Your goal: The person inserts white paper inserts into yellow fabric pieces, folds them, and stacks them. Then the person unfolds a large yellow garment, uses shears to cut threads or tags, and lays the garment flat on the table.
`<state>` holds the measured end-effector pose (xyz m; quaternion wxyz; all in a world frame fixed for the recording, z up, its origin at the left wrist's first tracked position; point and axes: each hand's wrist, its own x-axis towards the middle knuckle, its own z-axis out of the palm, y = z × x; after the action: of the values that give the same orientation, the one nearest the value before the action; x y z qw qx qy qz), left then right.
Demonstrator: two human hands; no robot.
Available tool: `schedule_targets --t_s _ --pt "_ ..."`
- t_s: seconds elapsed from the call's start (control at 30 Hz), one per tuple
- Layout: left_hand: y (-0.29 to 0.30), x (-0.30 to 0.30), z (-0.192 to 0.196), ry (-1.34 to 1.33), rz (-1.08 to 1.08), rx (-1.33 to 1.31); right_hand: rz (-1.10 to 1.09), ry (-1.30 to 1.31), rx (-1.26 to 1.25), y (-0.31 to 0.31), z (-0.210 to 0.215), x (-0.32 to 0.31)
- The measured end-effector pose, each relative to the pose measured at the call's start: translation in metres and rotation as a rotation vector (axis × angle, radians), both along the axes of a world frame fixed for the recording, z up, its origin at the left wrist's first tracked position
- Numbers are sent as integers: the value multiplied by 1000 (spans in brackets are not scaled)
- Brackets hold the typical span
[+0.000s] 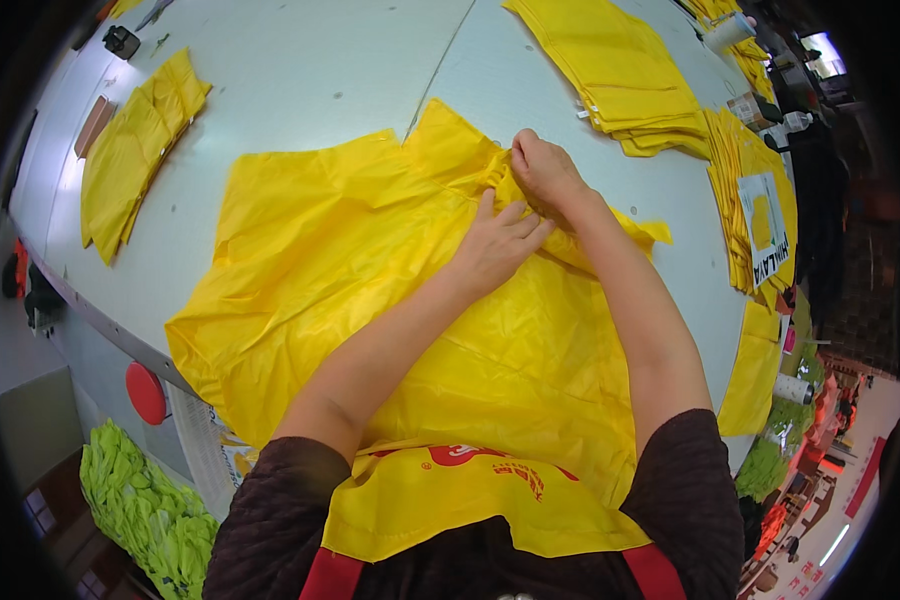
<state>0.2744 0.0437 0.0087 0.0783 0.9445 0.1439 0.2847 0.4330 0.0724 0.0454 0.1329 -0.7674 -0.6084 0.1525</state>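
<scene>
A large yellow garment (340, 250) of thin, shiny fabric lies spread and wrinkled over the pale table. Its near part reaches my body. My right hand (550, 170) is closed on a bunched fold at the garment's upper right edge, knuckles up. Just below and to the left, my left hand (495, 245) rests on the fabric with its fingers apart, the tips touching the gathered part. Folds and fingers hide the exact bit that the right hand grips.
Folded yellow pieces (145, 160) lie at the far left, with a stack of yellow fabric (620, 75) at the back right. More yellow bundles (750, 200) line the right edge. A red round disc (146, 393) and light-green fabric (145, 505) are at the lower left.
</scene>
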Motion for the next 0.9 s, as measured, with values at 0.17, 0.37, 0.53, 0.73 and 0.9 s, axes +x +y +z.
schedule_targets --t_s 0.17,0.37,0.53,0.73,0.9 --pt "18 6 3 82 -176 20 231 101 24 4 -1 23" --pt "23 17 -4 81 -220 -29 388 -117 220 8 10 27" --pt "37 26 -13 -3 -150 -59 281 91 484 -10 15 -3" --pt "38 29 13 217 -60 -304 206 -88 111 -39 23 43" --pt "40 24 19 196 -96 -243 187 -54 -254 -43 38 53"
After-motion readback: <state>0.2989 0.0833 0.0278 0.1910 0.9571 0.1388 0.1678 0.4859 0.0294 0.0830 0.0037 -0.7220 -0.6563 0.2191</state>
